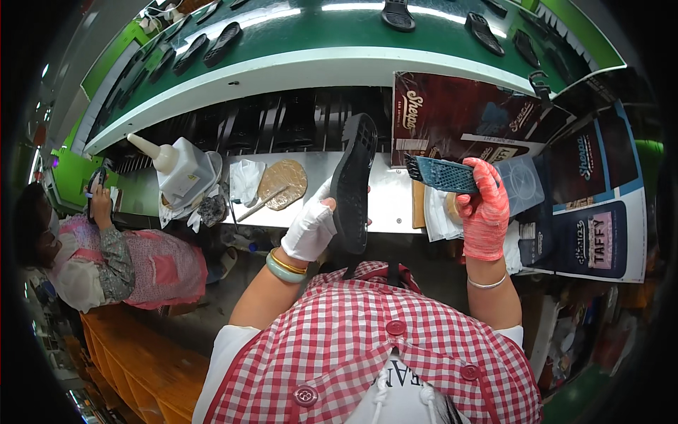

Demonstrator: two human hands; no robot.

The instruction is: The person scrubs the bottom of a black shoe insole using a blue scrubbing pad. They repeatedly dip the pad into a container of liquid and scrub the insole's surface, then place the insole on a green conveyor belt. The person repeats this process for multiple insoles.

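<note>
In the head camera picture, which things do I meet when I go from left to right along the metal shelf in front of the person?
White glue bottle → round tan pad → black shoe sole in the white-gloved left hand → blue brush in the red-gloved right hand.

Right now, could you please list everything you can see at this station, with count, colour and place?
sole: one, black, held upright in the left hand
brush: one, blue, in the right hand
conveyor: one, green, across the top
soles on conveyor: several, black, spread along the belt
glue bottle: one, white with a nozzle, left on the steel shelf
round pad: one, tan, beside the bottle
rag: one, white, between bottle and pad
cartons: several, dark red and blue, at right
co-worker: one, pink checked apron, seated at left
apron: one, red-and-white check, on the person
left hand: white glove, bangles at the wrist
right hand: red glove
</note>
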